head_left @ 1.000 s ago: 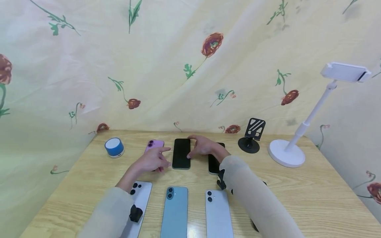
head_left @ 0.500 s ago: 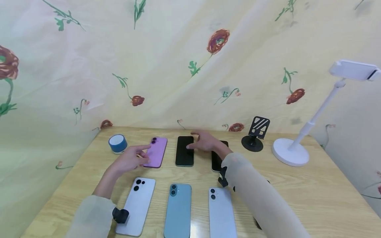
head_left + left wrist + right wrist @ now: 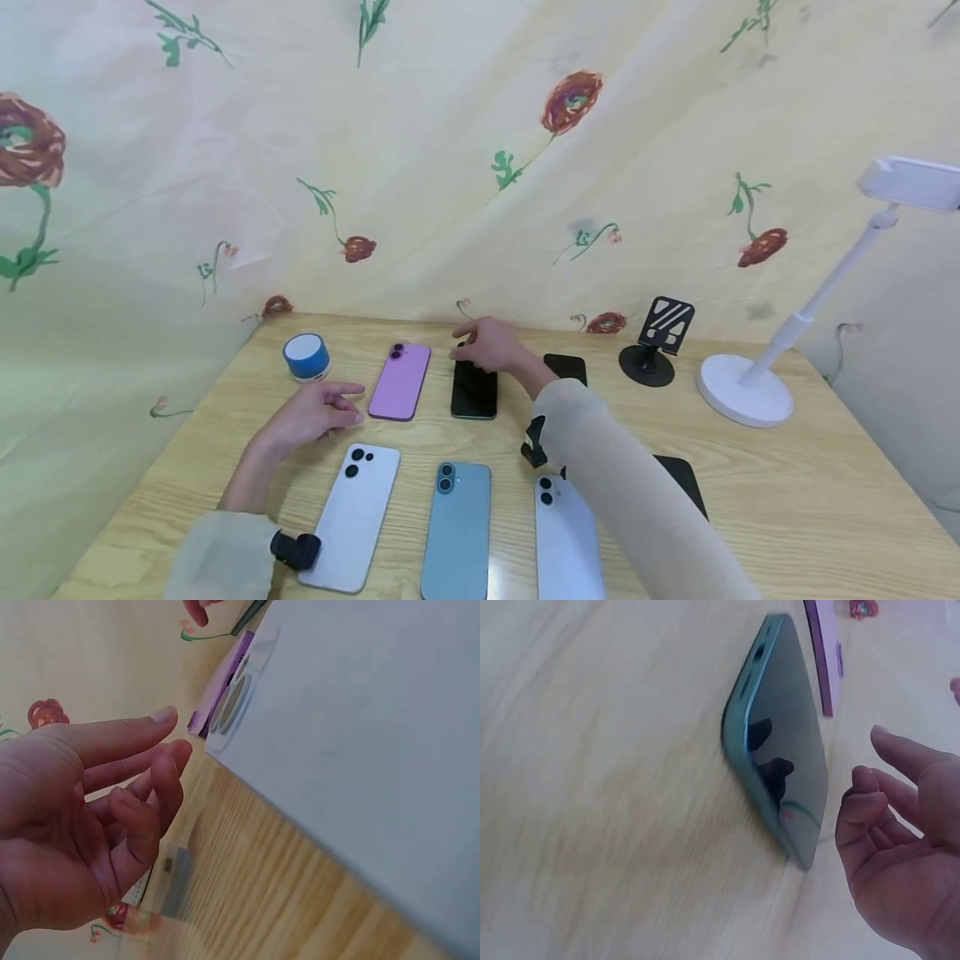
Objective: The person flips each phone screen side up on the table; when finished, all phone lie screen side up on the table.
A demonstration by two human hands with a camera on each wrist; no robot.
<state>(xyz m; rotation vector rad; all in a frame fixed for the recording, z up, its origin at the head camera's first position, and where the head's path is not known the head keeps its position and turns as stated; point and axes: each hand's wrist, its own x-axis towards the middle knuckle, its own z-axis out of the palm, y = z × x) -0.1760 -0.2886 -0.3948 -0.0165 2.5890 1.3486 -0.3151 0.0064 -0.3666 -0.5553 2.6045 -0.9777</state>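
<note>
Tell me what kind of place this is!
Maybe an indoor display corner; I can't be sure. A pale wood-grain table stands by a cream, cloth-like backdrop with red flowers, and on that table are a flat purple rectangular phone and a tall white round-based stand.

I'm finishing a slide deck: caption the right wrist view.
Right hand near a teal-edged smartphone lying screen-up on a wooden table, a purple smartphone cut off at top.

I log one green-edged phone (image 3: 474,396), dark glossy screen up, flat on the wooden tabletop (image 3: 787,517), upper end partly hidden in my head view; one purple phone (image 3: 400,383), lens side up, flat, slightly slanted, near the first phone's left side.
</note>
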